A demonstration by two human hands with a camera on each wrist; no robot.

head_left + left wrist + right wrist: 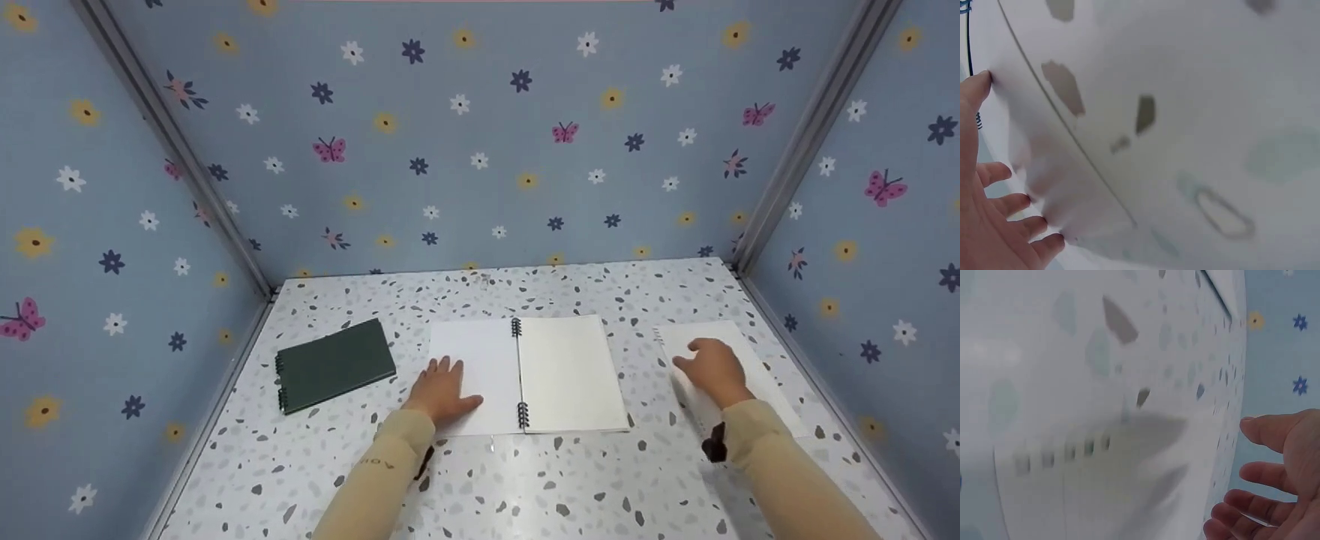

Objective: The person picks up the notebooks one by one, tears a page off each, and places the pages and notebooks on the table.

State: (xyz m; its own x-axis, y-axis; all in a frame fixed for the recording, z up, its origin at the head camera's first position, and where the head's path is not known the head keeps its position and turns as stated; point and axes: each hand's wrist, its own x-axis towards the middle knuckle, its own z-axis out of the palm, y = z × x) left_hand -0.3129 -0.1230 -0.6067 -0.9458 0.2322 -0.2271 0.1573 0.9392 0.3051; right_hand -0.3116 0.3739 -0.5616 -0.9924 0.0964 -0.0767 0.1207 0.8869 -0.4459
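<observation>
A spiral notebook lies spread flat in the middle of the head view, its blank right page creamier than its white left page. My left hand rests on that left page with fingers spread; in the left wrist view its fingertips touch the paper. Over at the right, my right hand is above a loose white sheet, fingers gently bent and holding nothing. Punched holes run along one edge of this sheet in the right wrist view, where the hand's shadow falls across it.
A dark green spiral notebook lies closed at the left, turned at an angle. Everything sits on a speckled white table. Blue flowered panels with grey metal posts enclose the back and both sides.
</observation>
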